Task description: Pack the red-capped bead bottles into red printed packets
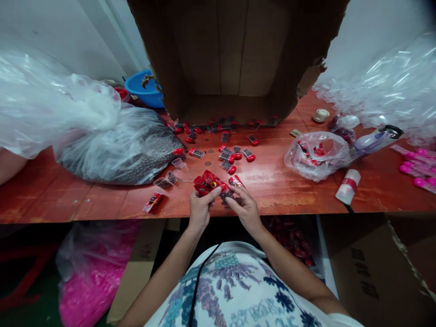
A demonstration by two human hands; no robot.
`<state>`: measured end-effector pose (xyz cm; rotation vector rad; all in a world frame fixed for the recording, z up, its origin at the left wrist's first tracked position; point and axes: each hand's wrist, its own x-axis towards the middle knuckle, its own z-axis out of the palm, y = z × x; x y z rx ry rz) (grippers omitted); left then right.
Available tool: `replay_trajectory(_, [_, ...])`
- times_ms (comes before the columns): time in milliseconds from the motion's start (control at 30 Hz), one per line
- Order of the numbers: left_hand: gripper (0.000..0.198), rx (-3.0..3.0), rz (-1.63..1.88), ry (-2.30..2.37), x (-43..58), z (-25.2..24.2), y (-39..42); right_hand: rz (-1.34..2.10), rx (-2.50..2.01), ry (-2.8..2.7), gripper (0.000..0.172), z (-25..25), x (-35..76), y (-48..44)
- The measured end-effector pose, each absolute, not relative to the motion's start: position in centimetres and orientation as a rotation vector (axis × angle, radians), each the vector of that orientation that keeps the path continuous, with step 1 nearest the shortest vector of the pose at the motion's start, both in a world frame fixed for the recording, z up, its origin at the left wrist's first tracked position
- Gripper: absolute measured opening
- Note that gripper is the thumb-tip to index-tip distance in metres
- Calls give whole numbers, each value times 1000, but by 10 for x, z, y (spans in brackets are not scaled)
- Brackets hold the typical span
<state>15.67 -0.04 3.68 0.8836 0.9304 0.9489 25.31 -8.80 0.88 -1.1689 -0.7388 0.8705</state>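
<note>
My left hand (pixel 201 209) is closed on a shiny red printed wrapper (pixel 208 180), near the table's front edge. My right hand (pixel 245 211) pinches the wrapper's right end, where a small clear container of dark beads (pixel 225 194) shows partly between the fingers. Just behind the right fingers lies a second red printed wrapper (pixel 236 181). On the left, a flat red printed packet (pixel 154 202) rests by the edge, near two small clear cups of dark beads (pixel 161 183) and a clear scoop-like cup (pixel 177 163). Several red-capped clear containers (pixel 226 153) of dark beads lie scattered behind my hands.
A large torn cardboard box (pixel 235 86) opens toward me at the back. A big plastic bag of dark beads (pixel 126 150) fills the left. On the right are a clear bag of red wrappers (pixel 315 156), a white roll (pixel 348 187) and pink pieces (pixel 420 168).
</note>
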Motion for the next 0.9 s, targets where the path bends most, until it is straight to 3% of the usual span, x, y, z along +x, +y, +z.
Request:
replay_trajectory(300, [28, 937, 829, 868, 151, 35, 5, 718, -1280, -984, 30, 12, 266, -90])
replay_trajectory(467, [27, 948, 831, 850, 152, 33, 3, 763, -1311, -998, 46, 11, 262, -92])
replay_trajectory(900, [31, 794, 922, 944, 158, 35, -8, 967, -1208, -835, 36, 10, 258, -94])
